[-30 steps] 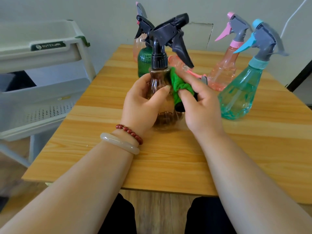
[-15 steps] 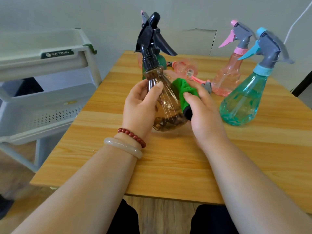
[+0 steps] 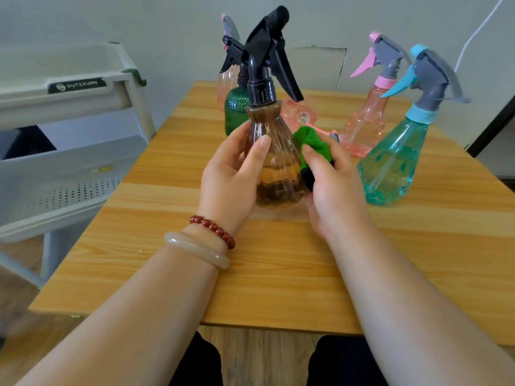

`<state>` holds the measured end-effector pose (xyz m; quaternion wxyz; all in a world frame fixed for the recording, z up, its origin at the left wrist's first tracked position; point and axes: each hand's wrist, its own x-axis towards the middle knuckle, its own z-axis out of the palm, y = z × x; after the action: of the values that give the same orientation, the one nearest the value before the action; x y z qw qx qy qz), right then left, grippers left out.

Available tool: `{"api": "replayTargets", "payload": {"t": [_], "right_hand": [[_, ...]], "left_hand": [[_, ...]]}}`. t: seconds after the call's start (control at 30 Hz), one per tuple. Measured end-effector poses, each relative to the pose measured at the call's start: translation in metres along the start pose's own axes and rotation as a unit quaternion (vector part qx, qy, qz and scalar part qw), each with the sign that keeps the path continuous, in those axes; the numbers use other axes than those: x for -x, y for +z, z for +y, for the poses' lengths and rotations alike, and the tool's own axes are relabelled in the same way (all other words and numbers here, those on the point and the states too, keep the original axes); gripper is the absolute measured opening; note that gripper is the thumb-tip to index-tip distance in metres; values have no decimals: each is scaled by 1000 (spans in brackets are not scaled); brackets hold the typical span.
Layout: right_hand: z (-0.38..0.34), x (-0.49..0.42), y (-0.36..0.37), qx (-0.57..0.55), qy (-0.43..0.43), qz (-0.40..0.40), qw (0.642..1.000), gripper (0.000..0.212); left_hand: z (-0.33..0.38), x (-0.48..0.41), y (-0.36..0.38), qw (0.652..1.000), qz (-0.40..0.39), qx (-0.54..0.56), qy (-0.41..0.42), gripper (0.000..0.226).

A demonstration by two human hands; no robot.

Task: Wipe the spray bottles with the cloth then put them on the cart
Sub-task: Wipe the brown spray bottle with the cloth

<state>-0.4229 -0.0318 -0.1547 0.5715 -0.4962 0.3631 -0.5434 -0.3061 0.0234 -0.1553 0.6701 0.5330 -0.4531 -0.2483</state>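
Wiping continues: the brown spray bottle [image 3: 278, 168], tilted a moment ago, stands upright again in the gripping left hand [image 3: 231, 188], the right hand [image 3: 337, 196] clutching the green cloth [image 3: 313, 142] against its side.

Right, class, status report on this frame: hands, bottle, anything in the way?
Left hand grips brown bottle. Right hand holds green cloth against its side. Teal bottle stands close by right hand.

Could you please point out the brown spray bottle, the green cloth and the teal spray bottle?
brown spray bottle [image 3: 278, 168]: head view, on its ribbed clear body.
green cloth [image 3: 312, 140]: head view, on its bunched upper part.
teal spray bottle [image 3: 390, 168]: head view, on its clear lower body.
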Motion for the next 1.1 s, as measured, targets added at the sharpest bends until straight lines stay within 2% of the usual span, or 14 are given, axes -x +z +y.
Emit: {"api": "replayTargets", "payload": {"t": [0.1, 0.2, 0.3, 0.4, 0.47, 0.57, 0.6, 0.73, 0.77, 0.83, 0.9, 0.97, 1.03, 1.1], "right_hand": [[-1, -2, -4, -27, 27, 11, 999, 35], [-5, 4, -5, -13, 7, -14, 1000, 33], [-12, 14, -5, 37, -110, -82, 990, 29], [-14, 20, -2, 150, -253, -117, 949, 22], [-13, 14, -4, 174, -241, -88, 951, 22], [-12, 2, -10, 130, -122, -59, 982, 23], [-12, 2, -13, 133, -125, -66, 981, 24], [-11, 17, -12, 229, -343, -113, 904, 29], [-10, 18, -10, 241, -364, -125, 891, 29], [-9, 11, -7, 247, -322, -122, 906, 31], [-13, 6, -6, 178, -189, -114, 959, 28], [-15, 1, -10, 138, -114, -128, 975, 27], [-17, 5, -13, 160, -178, -134, 962, 29], [-16, 11, -13, 221, -290, -132, 922, 33]], "left_hand": [[-5, 1, 0, 996, -85, -26, 13, 70], [-8, 0, 1, 993, -100, -63, 18, 102], [-5, -3, -4, 996, -83, 27, 14, 84], [-1, -3, -9, 988, -101, 114, -1, 57], [-1, -2, -7, 984, -123, 130, -14, 50], [-1, -2, -3, 980, -148, 130, -29, 48], [-1, -2, -2, 979, -152, 133, -34, 49], [-1, -4, -4, 975, -152, 152, -51, 50], [-2, -5, -6, 976, -156, 144, -48, 48], [-1, -3, -7, 975, -173, 129, -43, 49], [0, -2, -7, 974, -191, 111, -41, 56], [1, 0, -5, 974, -197, 105, -35, 62], [3, 0, -3, 974, -192, 113, -26, 60], [3, -1, -3, 975, -181, 130, -18, 57]]}}
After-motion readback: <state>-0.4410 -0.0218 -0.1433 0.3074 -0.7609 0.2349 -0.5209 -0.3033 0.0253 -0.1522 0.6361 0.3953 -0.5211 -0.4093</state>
